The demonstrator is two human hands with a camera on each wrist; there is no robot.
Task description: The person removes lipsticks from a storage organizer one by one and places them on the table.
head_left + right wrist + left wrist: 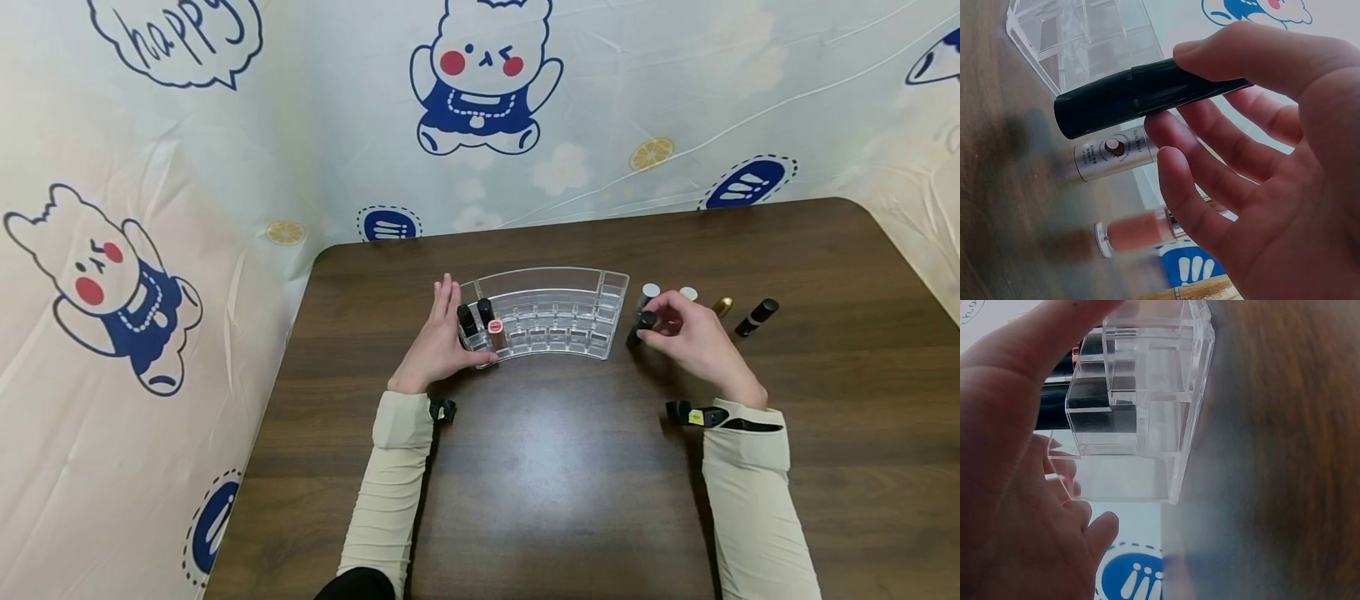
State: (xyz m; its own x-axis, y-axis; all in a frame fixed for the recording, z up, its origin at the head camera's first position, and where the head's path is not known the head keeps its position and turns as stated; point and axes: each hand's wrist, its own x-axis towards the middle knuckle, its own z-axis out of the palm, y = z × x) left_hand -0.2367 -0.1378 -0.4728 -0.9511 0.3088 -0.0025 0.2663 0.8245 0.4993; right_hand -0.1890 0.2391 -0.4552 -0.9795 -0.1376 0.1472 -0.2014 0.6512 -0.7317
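Note:
A clear curved lipstick organizer (555,321) stands on the brown table, its left end against my left hand (438,342). The thumb of that hand lies along the front, while its fairly straight fingers rest by the side. Two black tubes (467,321) and a pink-topped lipstick (497,333) stand in the leftmost compartments. Right of the organizer, my right hand (693,337) pinches a black lipstick tube (1154,94) between thumb and fingers. Behind it, in the right wrist view, are a silver tube (1116,153) and a pinkish clear tube (1138,231).
A white-topped tube (650,291), another white top (688,293), a gold tube (722,307) and a black tube with a silver band (757,317) stand around the right hand. A printed cloth (337,125) hangs behind the table (540,475).

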